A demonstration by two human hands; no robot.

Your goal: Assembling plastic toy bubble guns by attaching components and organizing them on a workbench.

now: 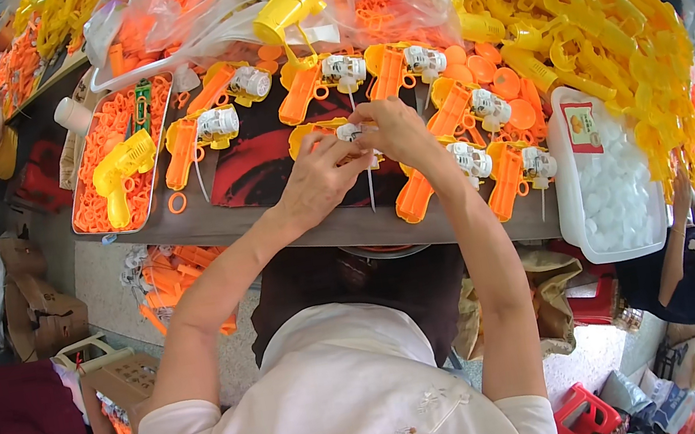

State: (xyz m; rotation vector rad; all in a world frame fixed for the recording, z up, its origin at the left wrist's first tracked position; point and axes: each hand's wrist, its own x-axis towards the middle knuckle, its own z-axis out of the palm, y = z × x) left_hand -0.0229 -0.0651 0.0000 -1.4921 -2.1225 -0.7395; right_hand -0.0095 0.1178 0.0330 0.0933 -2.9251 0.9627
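Observation:
My left hand and my right hand meet over the table's front, fingers closed on a part-built toy gun. Its yellow half shell and white printed cylinder show beyond my fingers; the rest is hidden. A thin white strip hangs below my hands. Around them lie several similar toy guns with orange handles, among them one on the left, one at the back and one on the right. Each has a yellow shell and a white cylinder.
A tray of orange rings stands left, a yellow toy gun shell on it. On the right are a white tub of translucent pieces and a high heap of yellow parts. Orange discs lie between. Other people sit nearby.

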